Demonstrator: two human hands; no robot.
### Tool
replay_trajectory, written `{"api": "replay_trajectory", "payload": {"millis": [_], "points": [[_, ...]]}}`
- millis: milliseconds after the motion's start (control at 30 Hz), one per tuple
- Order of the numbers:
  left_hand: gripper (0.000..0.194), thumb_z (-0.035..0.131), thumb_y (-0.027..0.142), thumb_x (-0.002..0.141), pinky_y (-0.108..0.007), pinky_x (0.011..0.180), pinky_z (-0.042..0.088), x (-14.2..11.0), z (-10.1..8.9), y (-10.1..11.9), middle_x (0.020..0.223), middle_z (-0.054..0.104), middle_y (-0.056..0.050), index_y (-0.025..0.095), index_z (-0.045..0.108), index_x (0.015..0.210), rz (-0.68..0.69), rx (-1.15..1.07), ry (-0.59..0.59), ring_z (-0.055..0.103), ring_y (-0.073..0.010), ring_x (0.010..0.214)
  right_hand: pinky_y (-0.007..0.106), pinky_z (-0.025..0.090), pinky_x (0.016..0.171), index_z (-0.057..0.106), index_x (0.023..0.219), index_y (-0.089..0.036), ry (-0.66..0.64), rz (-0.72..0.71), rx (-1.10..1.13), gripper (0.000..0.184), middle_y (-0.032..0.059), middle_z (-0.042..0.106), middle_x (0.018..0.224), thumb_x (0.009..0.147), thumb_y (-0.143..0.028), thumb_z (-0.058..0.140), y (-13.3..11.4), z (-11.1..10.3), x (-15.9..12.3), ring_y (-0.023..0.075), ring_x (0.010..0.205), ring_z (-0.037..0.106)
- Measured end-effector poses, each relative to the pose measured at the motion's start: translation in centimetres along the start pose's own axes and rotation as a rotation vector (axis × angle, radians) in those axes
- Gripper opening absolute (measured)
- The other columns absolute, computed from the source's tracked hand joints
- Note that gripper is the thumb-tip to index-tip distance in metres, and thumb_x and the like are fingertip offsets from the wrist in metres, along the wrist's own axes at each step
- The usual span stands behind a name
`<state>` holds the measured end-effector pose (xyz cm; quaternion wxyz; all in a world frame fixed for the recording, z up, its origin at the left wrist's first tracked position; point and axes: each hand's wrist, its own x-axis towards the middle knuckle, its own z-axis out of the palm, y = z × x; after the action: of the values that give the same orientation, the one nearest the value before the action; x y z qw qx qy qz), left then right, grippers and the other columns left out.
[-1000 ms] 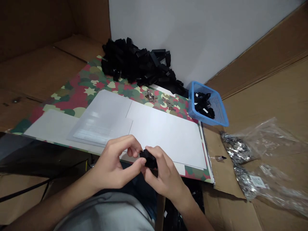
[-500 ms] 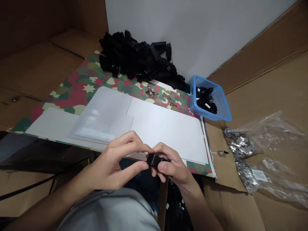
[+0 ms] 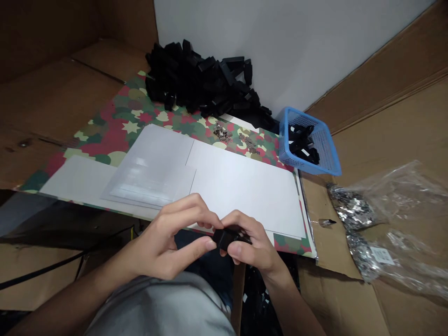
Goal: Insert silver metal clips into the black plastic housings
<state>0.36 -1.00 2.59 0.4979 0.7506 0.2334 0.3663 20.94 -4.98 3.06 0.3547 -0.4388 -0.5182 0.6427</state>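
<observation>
Both hands meet over my lap at the near edge of the board. A small black plastic part (image 3: 224,238) sits between them. My left hand (image 3: 168,242) pinches its left end with thumb and curled fingers. My right hand (image 3: 250,247) wraps round its right side, fingers closed on it. Two small heaps of metal clips (image 3: 222,133) lie on the camouflage-patterned board (image 3: 115,126), beyond the white sheets (image 3: 241,186).
A large pile of black plastic parts (image 3: 199,81) lies at the back against the white wall. A blue basket (image 3: 324,147) with a few black parts stands at the right. Clear bags of metal pieces (image 3: 364,224) lie on the cardboard at the right.
The hands turned the black part and shifted slightly right and lower. The right fingers now curl over it more. The view tilted a little.
</observation>
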Motion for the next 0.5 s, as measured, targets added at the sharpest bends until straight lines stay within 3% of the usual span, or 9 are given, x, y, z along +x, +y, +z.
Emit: {"api": "replay_trajectory", "payload": {"millis": [167, 300, 400, 500], "points": [[0.032, 0.06, 0.025, 0.088, -0.029, 0.079, 0.046, 0.7, -1.7, -0.8, 0.092, 0.056, -0.002, 0.023, 0.058, 0.12, -0.052, 0.128, 0.06, 0.055, -0.0171, 0.086, 0.026, 0.045, 0.065, 0.063, 0.094, -0.022, 0.016, -0.117, -0.205, 0.02, 0.0001, 0.064, 0.079, 0.081, -0.037, 0.063, 0.1, -1.2, 1.1, 0.0153, 0.069, 0.059], [0.033, 0.056, 0.032, 0.085, -0.04, 0.085, 0.045, 2.7, -3.8, -2.9, 0.099, 0.056, -0.008, 0.016, 0.06, 0.113, -0.239, 0.591, 0.173, 0.055, -0.0255, 0.095, 0.025, 0.043, 0.067, 0.062, 0.088, -0.02, 0.226, -0.135, -0.457, 0.017, 0.0004, 0.062, 0.081, 0.086, -0.036, 0.054, 1.0, -2.8, 2.9, 0.0157, 0.074, 0.057], [0.037, 0.055, 0.031, 0.081, -0.048, 0.086, 0.043, 4.2, -4.2, -4.7, 0.103, 0.055, -0.012, 0.015, 0.061, 0.113, -0.381, 0.886, 0.123, 0.054, -0.0313, 0.096, 0.024, 0.041, 0.062, 0.061, 0.086, -0.02, 0.358, -0.104, -0.582, 0.02, -0.0003, 0.061, 0.077, 0.086, -0.038, 0.052, 2.4, -3.5, 4.1, 0.0152, 0.068, 0.054], [0.034, 0.052, 0.027, 0.078, -0.05, 0.088, 0.042, 5.0, -3.9, -5.6, 0.108, 0.052, -0.012, 0.019, 0.059, 0.11, -0.486, 0.934, 0.022, 0.051, -0.0333, 0.103, 0.025, 0.043, 0.065, 0.062, 0.088, -0.02, 0.407, -0.103, -0.705, 0.02, 0.0014, 0.065, 0.08, 0.086, -0.038, 0.051, 3.6, -3.3, 4.7, 0.0164, 0.07, 0.057]]}}
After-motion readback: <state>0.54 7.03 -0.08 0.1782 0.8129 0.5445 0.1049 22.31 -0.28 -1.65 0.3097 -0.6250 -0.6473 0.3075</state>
